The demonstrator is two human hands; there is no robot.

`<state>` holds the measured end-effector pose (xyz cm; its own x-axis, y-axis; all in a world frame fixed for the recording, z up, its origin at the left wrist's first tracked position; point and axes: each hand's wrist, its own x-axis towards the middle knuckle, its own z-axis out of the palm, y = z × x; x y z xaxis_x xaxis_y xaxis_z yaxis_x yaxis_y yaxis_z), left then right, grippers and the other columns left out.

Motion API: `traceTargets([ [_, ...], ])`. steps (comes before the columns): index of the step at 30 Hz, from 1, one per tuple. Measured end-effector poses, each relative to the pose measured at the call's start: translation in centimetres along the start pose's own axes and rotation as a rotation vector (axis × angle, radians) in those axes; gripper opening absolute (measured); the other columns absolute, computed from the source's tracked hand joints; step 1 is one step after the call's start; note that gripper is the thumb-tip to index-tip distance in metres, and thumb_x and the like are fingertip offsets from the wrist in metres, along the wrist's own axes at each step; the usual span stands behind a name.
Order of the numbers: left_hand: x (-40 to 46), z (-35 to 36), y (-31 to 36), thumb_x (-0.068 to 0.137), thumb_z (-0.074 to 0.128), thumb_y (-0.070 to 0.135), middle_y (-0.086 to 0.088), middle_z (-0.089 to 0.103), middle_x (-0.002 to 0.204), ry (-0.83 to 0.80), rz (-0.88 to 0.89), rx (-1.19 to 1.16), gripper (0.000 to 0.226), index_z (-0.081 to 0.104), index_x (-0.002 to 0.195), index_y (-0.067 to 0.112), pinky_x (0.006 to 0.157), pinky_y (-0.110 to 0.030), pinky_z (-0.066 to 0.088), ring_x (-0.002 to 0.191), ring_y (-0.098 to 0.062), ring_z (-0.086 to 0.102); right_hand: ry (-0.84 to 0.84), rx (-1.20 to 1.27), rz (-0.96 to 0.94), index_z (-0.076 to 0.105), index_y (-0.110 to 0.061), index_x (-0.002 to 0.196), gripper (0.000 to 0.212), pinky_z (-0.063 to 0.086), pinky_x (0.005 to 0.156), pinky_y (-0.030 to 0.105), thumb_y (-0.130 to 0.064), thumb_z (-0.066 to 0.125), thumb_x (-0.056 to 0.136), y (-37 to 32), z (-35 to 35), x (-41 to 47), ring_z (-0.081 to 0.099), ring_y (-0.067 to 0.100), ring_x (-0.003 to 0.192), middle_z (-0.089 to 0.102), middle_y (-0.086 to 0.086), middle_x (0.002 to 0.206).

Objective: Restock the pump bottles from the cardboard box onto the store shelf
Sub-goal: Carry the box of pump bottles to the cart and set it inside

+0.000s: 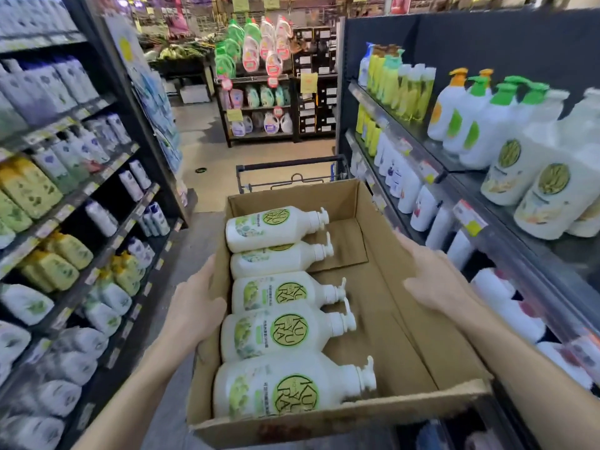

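Box (383,323) | left hand (194,306): my fingers clamp its left wall | right hand (435,282): fingers apart, flat against right wall, steadying | bottles (279,332) lie leftward, so weight sits there

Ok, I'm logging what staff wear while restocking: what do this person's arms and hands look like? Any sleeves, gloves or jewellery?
Both are bare. The left hand and right hand wear no gloves, and no ring shows on the parts in view. The left forearm and right forearm are uncovered down to the picture's lower edge, with no sleeve, watch or bracelet in view. No tattoos or other markings can be made out.
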<state>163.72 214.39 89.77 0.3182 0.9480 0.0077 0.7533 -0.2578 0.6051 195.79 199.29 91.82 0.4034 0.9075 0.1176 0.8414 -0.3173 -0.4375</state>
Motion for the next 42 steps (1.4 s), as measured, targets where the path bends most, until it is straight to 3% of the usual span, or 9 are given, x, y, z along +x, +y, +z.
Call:
traceTargets([
  [3,5.7,1.1,-0.4,0.076,0.049,0.0,-0.005,0.061,0.137,-0.017,0.002,-0.032,0.09,0.023,0.154,0.034,0.093,-0.045,0.051,0.119,-0.033,0.058,-0.001,0.007,0.027,0.03,-0.051,0.131,0.083,0.053,0.061,0.044,-0.004,0.046,0.064,0.6,1.3,5.5,0.054,0.03,0.06,0.057,0.002,0.065],
  [9,14.2,3.9,0.3,0.079,0.05,-0.009,-0.009,0.061,0.134,0.002,0.039,-0.026,0.089,0.022,0.155,0.028,0.097,-0.042,0.048,0.12,-0.036,0.056,0.05,0.025,0.082,0.016,-0.065,0.125,0.094,0.052,0.059,0.041,0.001,0.052,0.068,2.8,4.6,13.2,0.058,0.036,0.067,0.062,0.012,0.073],
  [12,17.9,6.3,-0.3,0.077,0.049,-0.006,0.002,0.068,0.12,-0.02,0.039,-0.059,0.092,0.022,0.155,0.034,0.094,-0.046,0.051,0.105,-0.029,0.063,0.049,0.0,0.134,0.018,-0.047,0.14,0.091,0.044,0.057,0.037,0.0,0.055,0.072,4.8,6.5,16.9,0.057,0.037,0.075,0.064,0.011,0.083],
  [16,22.4,9.6,0.0,0.079,0.051,-0.005,0.005,0.062,0.131,-0.038,-0.024,-0.101,0.089,0.021,0.156,0.03,0.104,-0.047,0.044,0.122,-0.028,0.055,0.018,-0.032,0.191,0.028,-0.022,0.144,0.076,0.043,0.059,0.034,-0.003,0.057,0.076,8.0,9.1,21.9,0.059,0.035,0.077,0.063,0.013,0.089],
  [22,27.9,14.3,0.7,0.075,0.052,-0.011,0.023,0.062,0.085,-0.025,-0.015,-0.101,0.087,0.036,0.149,0.031,0.068,-0.032,0.046,0.079,-0.025,0.064,-0.014,0.014,0.174,0.039,-0.022,0.141,0.072,0.054,0.064,0.044,0.005,0.057,0.077,11.5,12.9,28.1,0.061,0.042,0.081,0.065,0.018,0.088],
  [28,32.1,19.7,-2.5,0.077,0.053,-0.009,0.013,0.07,0.082,-0.025,-0.181,-0.151,0.089,0.033,0.15,0.038,0.065,-0.033,0.049,0.067,-0.013,0.065,-0.066,0.009,0.214,0.026,-0.036,0.146,0.088,0.038,0.044,0.033,0.005,0.058,0.075,14.5,18.4,32.5,0.045,0.023,0.043,0.049,0.004,0.051],
  [31,33.9,21.9,-4.5,0.079,0.05,-0.006,-0.003,0.068,0.065,-0.058,-0.242,-0.159,0.088,0.029,0.149,0.043,0.059,-0.04,0.053,0.054,-0.024,0.061,-0.107,0.037,0.231,0.028,-0.033,0.15,0.087,0.046,0.05,0.035,0.002,0.06,0.077,15.0,21.4,34.1,0.054,0.029,0.05,0.056,0.004,0.057],
  [37,37.1,26.2,-8.9,0.077,0.048,-0.008,-0.017,0.07,0.073,-0.098,-0.267,-0.116,0.093,0.023,0.152,0.042,0.061,-0.045,0.055,0.063,-0.035,0.064,-0.183,0.098,0.297,0.03,-0.034,0.149,0.082,0.054,0.06,0.039,-0.004,0.061,0.079,16.0,27.4,36.1,0.063,0.037,0.062,0.063,0.01,0.066],
  [42,38.2,29.2,-11.2,0.077,0.052,-0.007,-0.013,0.06,0.058,-0.16,-0.291,-0.12,0.096,0.021,0.153,0.041,0.046,-0.024,0.043,0.047,-0.02,0.053,-0.244,0.089,0.348,0.028,-0.032,0.148,0.079,0.054,0.059,0.037,-0.006,0.061,0.082,16.8,32.0,37.1,0.064,0.032,0.06,0.06,0.003,0.064],
])
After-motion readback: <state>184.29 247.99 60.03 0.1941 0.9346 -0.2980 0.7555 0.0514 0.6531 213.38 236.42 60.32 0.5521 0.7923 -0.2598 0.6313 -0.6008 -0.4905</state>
